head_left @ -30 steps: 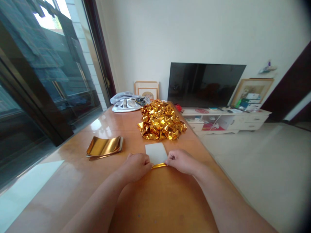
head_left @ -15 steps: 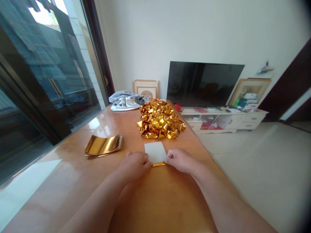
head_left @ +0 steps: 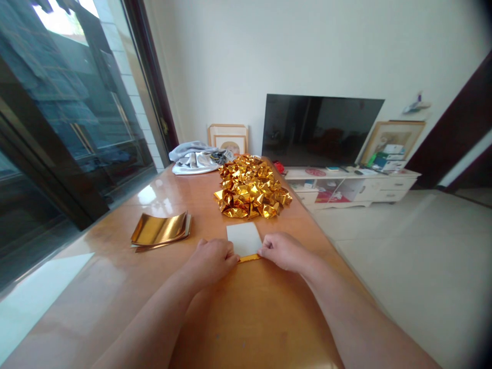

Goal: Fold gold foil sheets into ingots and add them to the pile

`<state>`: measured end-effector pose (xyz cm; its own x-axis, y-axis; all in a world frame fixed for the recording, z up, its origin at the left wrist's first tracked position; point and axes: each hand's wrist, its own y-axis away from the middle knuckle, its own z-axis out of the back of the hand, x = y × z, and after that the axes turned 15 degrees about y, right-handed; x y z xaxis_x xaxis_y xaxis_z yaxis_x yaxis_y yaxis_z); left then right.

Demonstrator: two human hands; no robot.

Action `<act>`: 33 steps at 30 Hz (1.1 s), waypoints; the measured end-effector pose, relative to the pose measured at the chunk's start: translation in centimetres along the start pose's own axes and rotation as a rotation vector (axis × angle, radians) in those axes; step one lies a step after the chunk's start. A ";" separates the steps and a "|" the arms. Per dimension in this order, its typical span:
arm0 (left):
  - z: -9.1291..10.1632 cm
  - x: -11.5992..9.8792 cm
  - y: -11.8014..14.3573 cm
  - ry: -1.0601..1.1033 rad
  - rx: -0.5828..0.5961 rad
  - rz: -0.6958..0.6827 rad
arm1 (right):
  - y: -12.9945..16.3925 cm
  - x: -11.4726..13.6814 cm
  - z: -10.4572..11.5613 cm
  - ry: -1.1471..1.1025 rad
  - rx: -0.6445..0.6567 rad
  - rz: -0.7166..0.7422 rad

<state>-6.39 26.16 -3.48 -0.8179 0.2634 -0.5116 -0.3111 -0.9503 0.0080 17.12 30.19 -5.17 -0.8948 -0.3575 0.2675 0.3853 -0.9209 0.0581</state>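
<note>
A sheet of gold foil paper [head_left: 243, 239] lies white side up on the wooden table [head_left: 246, 312]. Its near edge is folded over into a narrow gold strip. My left hand [head_left: 216, 259] pinches the left end of that strip, and my right hand [head_left: 283, 251] pinches the right end. Just beyond the sheet rises a heap of folded gold foil pieces [head_left: 251, 189]. To the left rests a small stack of gold foil sheets [head_left: 160, 230], curled at the edges.
Grey-white cloth [head_left: 198, 158] is bundled at the table's far end. A pale sheet [head_left: 42, 302] lies along the left edge. Past the right edge stand a white low cabinet [head_left: 353, 187] and a television [head_left: 321, 130]. A glass door [head_left: 73, 113] is on the left.
The view has shifted slightly, so everything sits a little further left and higher. Both hands keep their pinch on the folded edge, with no clear movement of the paper.
</note>
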 end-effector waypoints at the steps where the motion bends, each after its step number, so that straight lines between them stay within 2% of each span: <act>1: -0.1 0.0 0.0 -0.002 -0.006 0.001 | 0.0 0.0 0.0 0.006 -0.002 -0.001; 12: -0.2 0.4 0.0 -0.029 -0.018 -0.030 | 0.1 0.0 -0.1 0.037 -0.033 0.065; 17: 0.0 0.2 0.1 -0.049 -0.023 -0.036 | 0.0 0.0 -0.2 0.032 0.002 0.033; 21: 0.2 -0.4 0.2 0.005 -0.035 -0.126 | 0.1 0.0 -0.2 0.019 0.016 0.017; 24: 0.2 -0.8 0.4 0.010 0.019 -0.211 | 0.1 0.0 -0.2 0.028 0.016 0.003; 27: 0.2 -0.9 0.4 -0.017 0.067 -0.252 | 0.2 0.0 -0.3 0.041 0.012 -0.008; 33: 0.3 -0.5 0.4 -0.008 0.089 -0.308 | 0.0 0.0 -0.4 0.052 0.030 -0.026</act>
<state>-6.29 25.66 -2.96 -0.6822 0.5382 -0.4949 -0.5855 -0.8075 -0.0710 17.03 30.12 -5.59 -0.9148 -0.3417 0.2154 0.3676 -0.9253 0.0934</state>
